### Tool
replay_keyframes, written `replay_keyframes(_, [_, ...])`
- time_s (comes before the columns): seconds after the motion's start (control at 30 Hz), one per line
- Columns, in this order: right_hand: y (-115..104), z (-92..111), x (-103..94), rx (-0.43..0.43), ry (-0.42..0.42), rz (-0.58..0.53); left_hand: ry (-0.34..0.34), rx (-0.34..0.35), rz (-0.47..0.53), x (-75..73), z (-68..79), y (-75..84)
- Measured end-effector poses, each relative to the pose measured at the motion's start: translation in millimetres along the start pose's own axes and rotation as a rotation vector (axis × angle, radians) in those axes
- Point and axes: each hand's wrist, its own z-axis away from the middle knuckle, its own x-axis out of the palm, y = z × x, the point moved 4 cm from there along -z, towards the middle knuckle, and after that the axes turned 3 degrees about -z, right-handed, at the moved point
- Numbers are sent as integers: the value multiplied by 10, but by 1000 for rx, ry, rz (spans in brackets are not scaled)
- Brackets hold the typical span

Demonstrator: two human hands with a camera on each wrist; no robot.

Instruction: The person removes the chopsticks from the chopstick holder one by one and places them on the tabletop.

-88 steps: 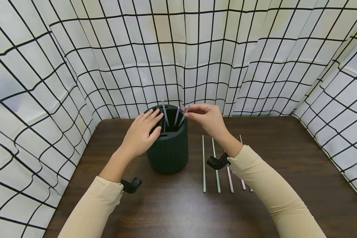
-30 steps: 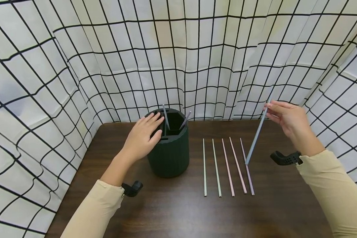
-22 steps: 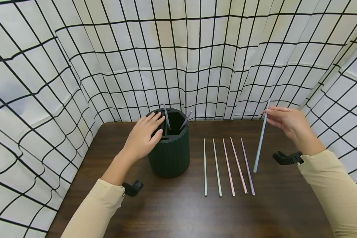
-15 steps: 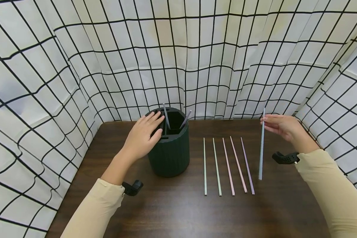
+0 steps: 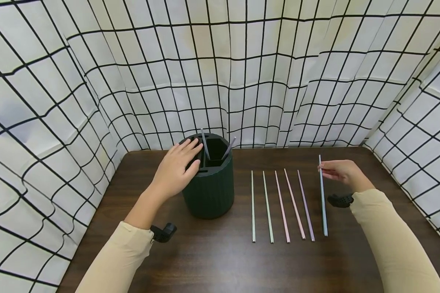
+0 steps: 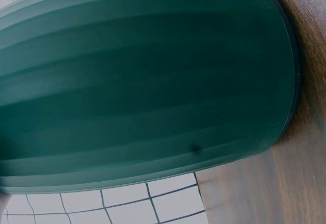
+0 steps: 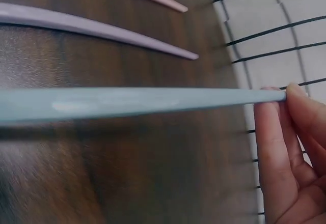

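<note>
My right hand (image 5: pixel 340 171) pinches a light blue chopstick (image 5: pixel 323 203) near its thin far end, at the right of a row of chopsticks. In the right wrist view, thumb and fingers hold the tip of this blue chopstick (image 7: pixel 153 102), which appears just above the table. My left hand (image 5: pixel 176 169) rests with spread fingers on the rim of a dark green utensil holder (image 5: pixel 209 195) with compartments. A bluish chopstick (image 5: pixel 205 144) and a purple one (image 5: pixel 229 148) lean inside it. Its ribbed wall (image 6: pixel 153 81) fills most of the left wrist view.
Between holder and right hand, two green chopsticks (image 5: pixel 253 207), two pink chopsticks (image 5: pixel 282 207) and a purple chopstick (image 5: pixel 306 205) lie side by side on the brown wooden table (image 5: pixel 220 260). White cloth with a black grid (image 5: pixel 256 73) encloses the table at back and sides.
My right hand has taken the blue chopstick from the holder, carried it right past the row, and lowered it beside the purple one. My left hand has stayed on the holder.
</note>
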Motion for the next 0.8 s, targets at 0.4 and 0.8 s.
replay_keyframes(0.4, [275, -180, 110, 29, 43, 152, -10, -10, 3, 9, 1, 2])
replay_keyframes(0.8, [375, -234, 112, 57, 65, 123, -10, -10, 4, 22, -21, -3])
